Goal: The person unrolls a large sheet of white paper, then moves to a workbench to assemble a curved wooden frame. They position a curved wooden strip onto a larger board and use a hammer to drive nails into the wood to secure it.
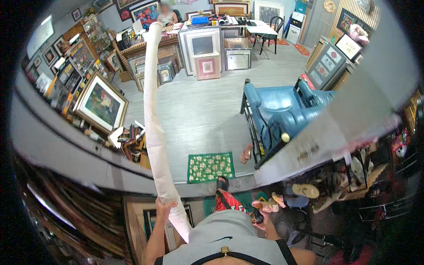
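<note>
The left grip [164,206] is wrapped around a white roll [154,137] passing left of the green mat [211,168]; the right grip [264,221] is curled round a dark item [256,216]. Apparently mid-carry; next calls for steadying the roll.

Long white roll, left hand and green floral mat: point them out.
Long white roll [155,132], head view: about mid-length.
Left hand [164,207], head view: middle of the hand.
Green floral mat [211,167], head view: centre of its patterned top.
</note>
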Tool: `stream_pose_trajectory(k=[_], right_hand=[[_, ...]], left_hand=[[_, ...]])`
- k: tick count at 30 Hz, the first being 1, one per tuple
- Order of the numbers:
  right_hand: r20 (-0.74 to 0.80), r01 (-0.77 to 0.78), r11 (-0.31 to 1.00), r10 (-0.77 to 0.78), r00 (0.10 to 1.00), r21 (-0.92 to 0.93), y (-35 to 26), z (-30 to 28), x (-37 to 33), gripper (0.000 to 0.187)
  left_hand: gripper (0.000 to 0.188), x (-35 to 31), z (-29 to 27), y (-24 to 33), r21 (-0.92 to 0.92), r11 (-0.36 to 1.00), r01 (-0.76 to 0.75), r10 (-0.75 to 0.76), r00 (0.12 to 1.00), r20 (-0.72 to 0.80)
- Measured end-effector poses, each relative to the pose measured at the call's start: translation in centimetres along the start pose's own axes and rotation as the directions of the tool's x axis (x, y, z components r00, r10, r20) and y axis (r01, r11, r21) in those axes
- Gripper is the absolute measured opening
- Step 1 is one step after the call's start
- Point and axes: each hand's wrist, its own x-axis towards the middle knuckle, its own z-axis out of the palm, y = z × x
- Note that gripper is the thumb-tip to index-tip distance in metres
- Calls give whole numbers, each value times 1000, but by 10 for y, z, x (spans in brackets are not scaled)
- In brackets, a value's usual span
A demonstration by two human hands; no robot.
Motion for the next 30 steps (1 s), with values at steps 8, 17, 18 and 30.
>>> stream_pose_trajectory(k=[8, 17, 18, 30], right_hand=[[-317, -111, 909, -25, 948, -402, -215, 199, 215, 39], [-537, -123, 933, -84, 840, -338, -302, 203, 449, 48], [-532, -107, 948, -73, 844, -300, -300, 202, 459, 51], [-406, 10, 995, -49, 912, -98, -446, 219, 720, 48]], left_hand=[[64, 208, 89, 147, 97, 993, 65, -63, 998, -27], [65, 570, 163, 215, 113, 992, -54, 53, 998, 19], [66, 600, 180, 225, 117, 986, -118, 117, 993, 18], [66, 955, 362, 356, 107, 992, 66, -71, 996, 50]])
